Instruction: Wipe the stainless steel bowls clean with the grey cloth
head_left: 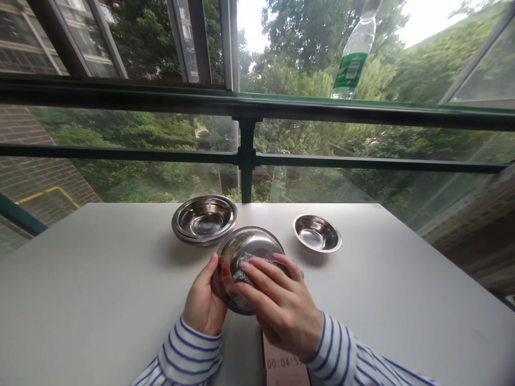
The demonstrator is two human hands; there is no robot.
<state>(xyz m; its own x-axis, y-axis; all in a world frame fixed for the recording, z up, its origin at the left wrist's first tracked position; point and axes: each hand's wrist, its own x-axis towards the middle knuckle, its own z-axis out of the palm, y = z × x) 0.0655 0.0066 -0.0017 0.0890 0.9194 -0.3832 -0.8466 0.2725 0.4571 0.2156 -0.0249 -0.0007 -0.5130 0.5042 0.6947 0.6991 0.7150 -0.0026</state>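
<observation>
A shiny metal bowl (257, 239) is held up over the table with its rounded underside facing me. My left hand (205, 303) grips its left rim, thumb on the near side and fingers hidden behind. Pressed on the underside is a black-and-white patterned cloth (244, 274), mostly covered by the fingers of my right hand (284, 303). Behind the held bowl, to the left, sits a stack of metal bowls (205, 217). A smaller metal bowl (317, 234) stands upright on the right.
The white table (100, 279) reaches to a window with a dark green rail (161, 99). A plastic bottle (354, 64) with a green label stands on the rail. Partly under my right hand lies a phone (284, 372) showing a timer.
</observation>
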